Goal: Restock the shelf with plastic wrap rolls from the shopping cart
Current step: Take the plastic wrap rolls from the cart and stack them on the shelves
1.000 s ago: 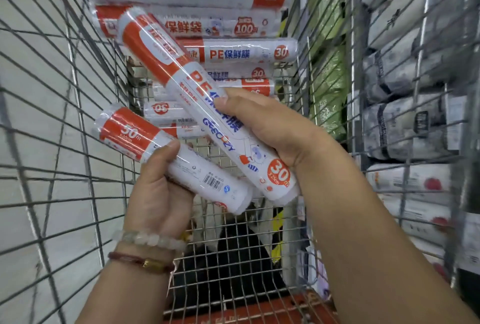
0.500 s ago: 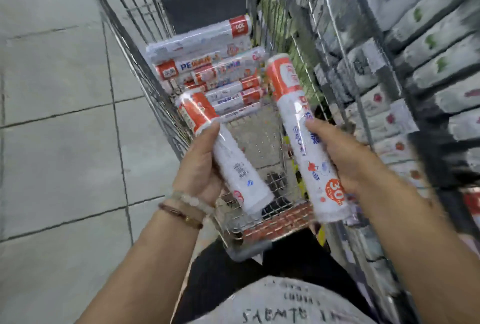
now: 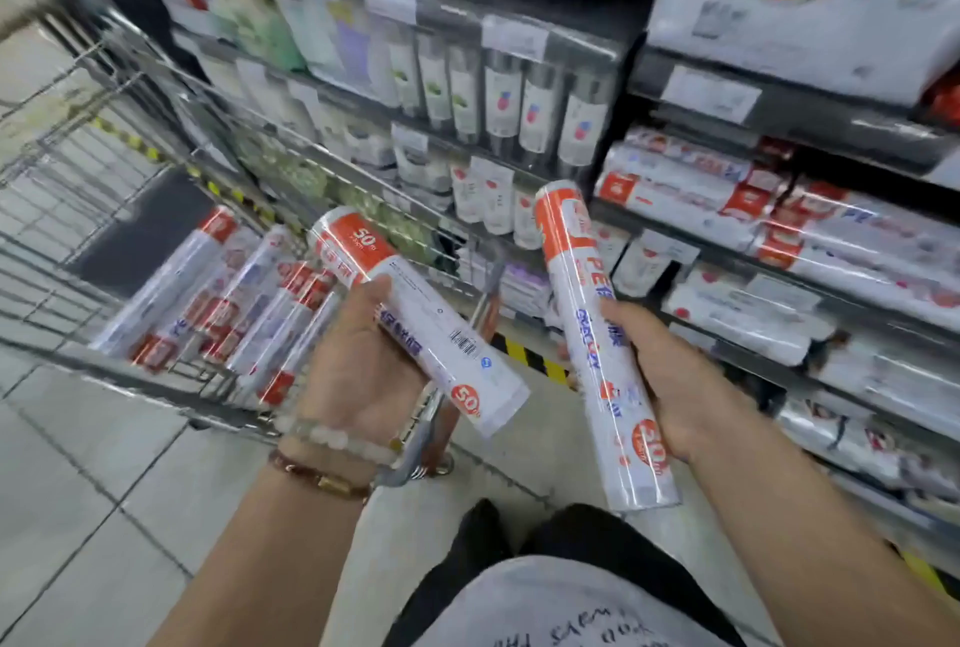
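Note:
My left hand point(image 3: 358, 366) grips a white plastic wrap roll with an orange end marked 50 point(image 3: 415, 319), tilted up to the left. My right hand point(image 3: 670, 376) holds a longer roll marked 30 point(image 3: 592, 334), nearly upright. Both rolls are out of the wire shopping cart point(image 3: 104, 355) and held in front of me, near the shelf. Several more rolls point(image 3: 234, 303) lie in the cart at the left. The shelf point(image 3: 779, 277) at the right holds similar orange-and-white rolls point(image 3: 810, 231) lying sideways.
Higher shelves carry bottles and packets point(image 3: 498, 101) with price tags on the rails. A yellow-black hazard strip point(image 3: 524, 355) runs along the shelf base. The grey tiled floor point(image 3: 104, 516) lies to my left. My knees and shirt are at the bottom.
Both hands lifted the two rolls out of the cart and drew them back. My view swung up and right from the cart to the shelf.

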